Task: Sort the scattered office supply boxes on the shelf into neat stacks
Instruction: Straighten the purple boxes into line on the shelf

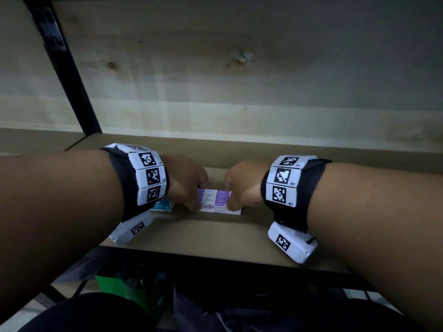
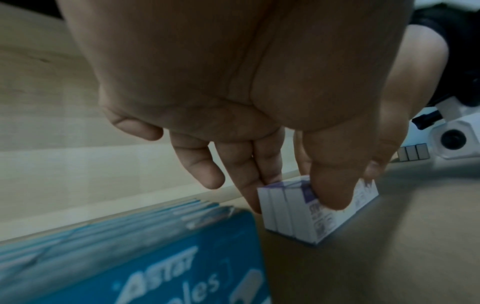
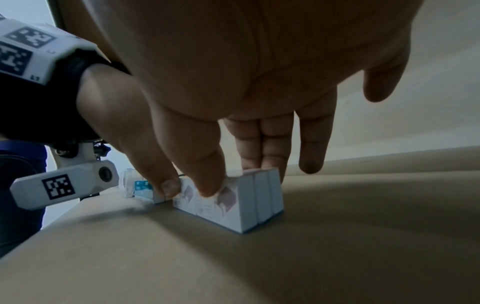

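Wrist-only: blue box (image 2: 145, 257) beside hands (image 1: 215, 185)

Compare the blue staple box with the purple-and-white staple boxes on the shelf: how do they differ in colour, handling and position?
The blue staple box is blue with white lettering; the purple-and-white staple boxes are white with purple panels. Both hands pinch the purple-and-white boxes, the left hand at one end, the right hand at the other; nothing touches the blue box. The blue box lies apart, to their left. Both rest on the shelf.
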